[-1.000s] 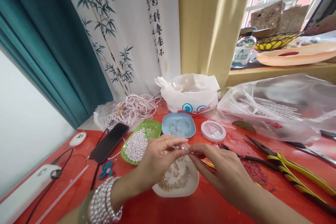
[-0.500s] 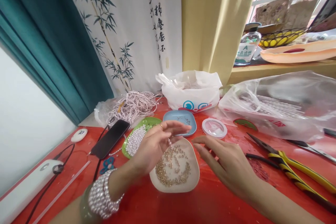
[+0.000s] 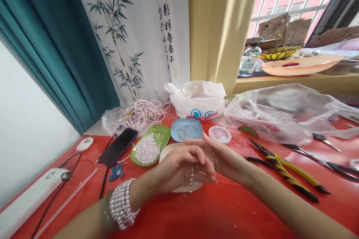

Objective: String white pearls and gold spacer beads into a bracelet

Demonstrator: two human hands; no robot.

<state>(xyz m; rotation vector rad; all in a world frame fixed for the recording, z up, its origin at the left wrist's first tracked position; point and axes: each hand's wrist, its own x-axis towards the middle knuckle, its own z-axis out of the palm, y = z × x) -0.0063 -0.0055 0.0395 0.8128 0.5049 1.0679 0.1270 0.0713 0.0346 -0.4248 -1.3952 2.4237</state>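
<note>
A short strand of pearly beads hangs below the curled fingers of my left hand. That wrist wears a coiled pearl bracelet and a green bangle. Close against the left fingers lies my right hand, its visible fingers stretched out and partly hidden behind the left hand. Both hands are over the cream dish, covering most of it. Left of the dish, a green tray holds white pearl beads. A blue tray with small bits stands behind.
A black phone, a blue flower-shaped piece and a white power strip lie at left. Bundled bead strings and plastic bags line the back. Pliers, scissors and a round lidded box are at right.
My right hand has moved left and now meets my left hand over the dish. My left hand has turned, and the bead strand hangs lower in view. The camera view has shifted.
</note>
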